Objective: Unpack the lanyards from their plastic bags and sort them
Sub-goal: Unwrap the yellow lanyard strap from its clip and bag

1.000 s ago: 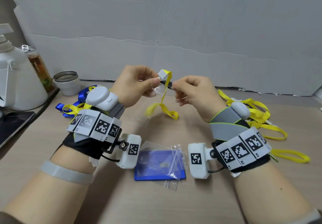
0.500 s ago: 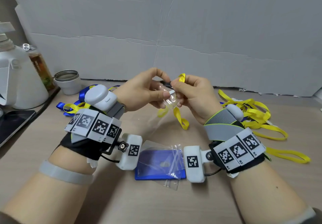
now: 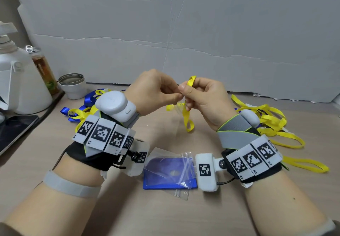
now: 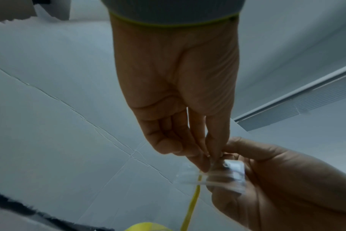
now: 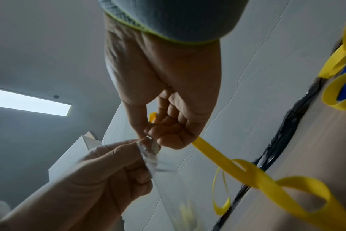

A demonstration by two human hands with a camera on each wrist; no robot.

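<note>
While I hold both hands up above the surface (image 3: pixel 165 213), my left hand (image 3: pixel 152 92) pinches the mouth of a small clear plastic bag (image 4: pixel 213 176) between thumb and forefinger, the other fingers (image 4: pixel 164 140) curled in. A little of the yellow lanyard (image 3: pixel 187 118) shows blurred through the clear plastic in the right wrist view; how much is inside I cannot tell. My right hand (image 3: pixel 204 98) is closed on that lanyard right at the bag's mouth, thumb against curled fingers (image 5: pixel 168 129): a short loop sticks up above my knuckles and the rest hangs below my palm in loose loops over the surface.

Near me, between my wrists, a blue card holder (image 3: pixel 165 177) lies flat with empty clear bags (image 3: pixel 174 164) lying on it. Yellow lanyards (image 3: pixel 272 123) are heaped to the right, with a bit of blue among them; blue and yellow lanyards (image 3: pixel 82 107) lie tangled to the left. A steel-rimmed white cup (image 3: pixel 72 86) stands far left beside a bottle (image 3: pixel 43 68) and a white jug (image 3: pixel 20 83); what the cup holds is hidden.

My wristbands carry black-and-white square markers, lettered L2, L3 and R1, R2, R3.
</note>
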